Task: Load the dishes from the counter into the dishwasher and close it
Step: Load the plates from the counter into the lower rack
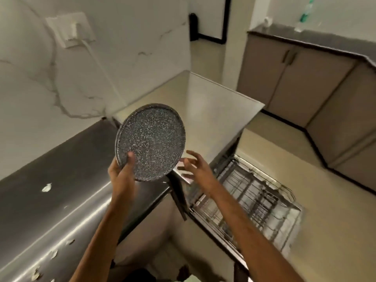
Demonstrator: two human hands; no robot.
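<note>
Plate [150, 142] held up over counter [61, 190], left hand [122, 169] pinching its rim; right hand [194, 164] open, empty. Rack [254, 196] out, looks empty tho blurry; loading & closing still left.

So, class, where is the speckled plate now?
Head view, centre-left: the left hand grips the speckled plate above the counter end, left of the dishwasher rack.

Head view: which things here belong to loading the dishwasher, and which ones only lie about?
For the job: speckled plate, held by the left hand; open right hand; dishwasher rack, pulled out; counter.
Lying about: bottle; wall socket; white scraps on the counter.
</note>
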